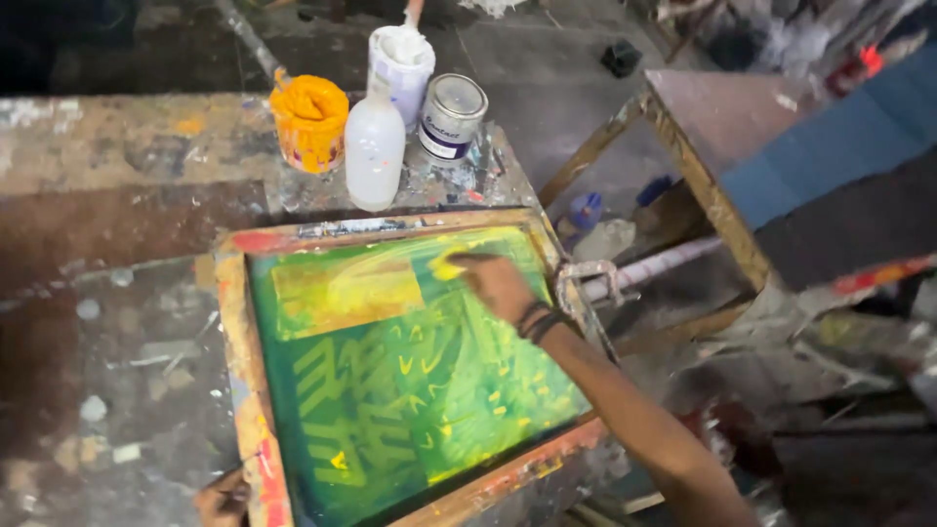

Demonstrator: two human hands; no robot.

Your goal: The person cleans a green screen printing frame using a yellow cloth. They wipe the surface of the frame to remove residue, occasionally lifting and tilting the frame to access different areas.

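Head view: I am pressing my right hand (496, 285), fingers curled onto a yellow rag (447, 265), against the green mesh of the wooden screen frame (237, 322) lying on the bench (117, 342). Yellow smears are clinging at twelve and five o'clock; wiping looks partly done. My left hand (223, 500) is gripping the frame's seven o'clock corner.

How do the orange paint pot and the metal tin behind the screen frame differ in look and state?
The orange paint pot is open, heaped with thick orange paint that smears down its sides; the metal tin is shut under a clean silver lid. The pot has a stick standing in it; the tin has none. The pot is orange all over; the tin is silver with a white and dark label. Both stand upright on the paint-spattered bench beside a white bottle.
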